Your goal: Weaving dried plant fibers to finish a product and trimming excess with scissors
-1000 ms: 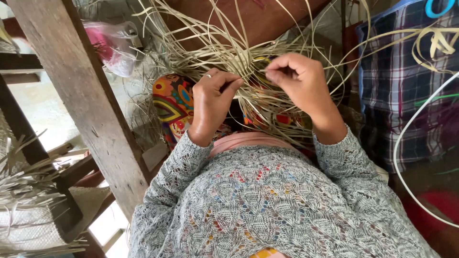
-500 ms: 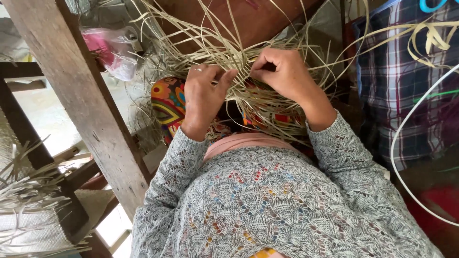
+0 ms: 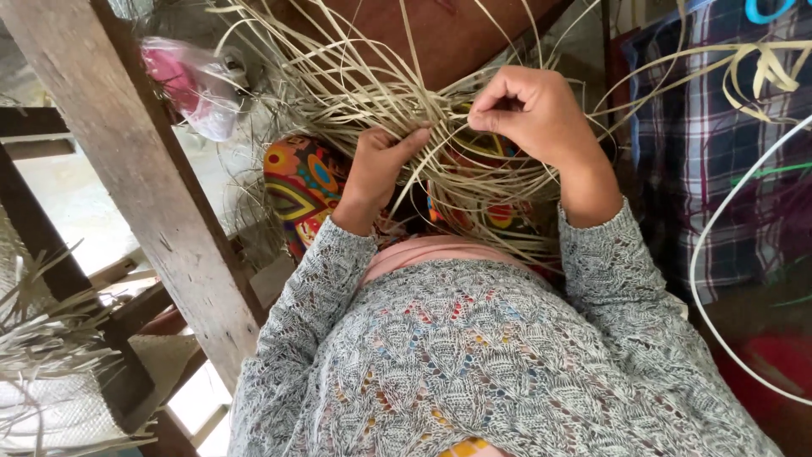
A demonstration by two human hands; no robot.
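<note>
Setting: a cluttered work area, seen from above; a heavy wooden post (image 3: 144, 186) slants down the left.
Plaid cloth (image 3: 710, 161): hanging at right.
Grey knit sweater (image 3: 474, 364): fills the foreground.
Pale straw strips (image 3: 381, 93): a loose, half-woven tangle over a colourful patterned cloth (image 3: 300, 182) on the lap.
Left hand (image 3: 381, 165): curled, pressing into the weave.
Right hand (image 3: 529, 106): closed, pinching strips just beside the left.

Far left, you see one package: a clear, crumpled plastic bag (image 3: 193, 85) holding something pink, lying just right of the slanting wooden post (image 3: 144, 186). No labels, signs or screens appear in your view.
</note>
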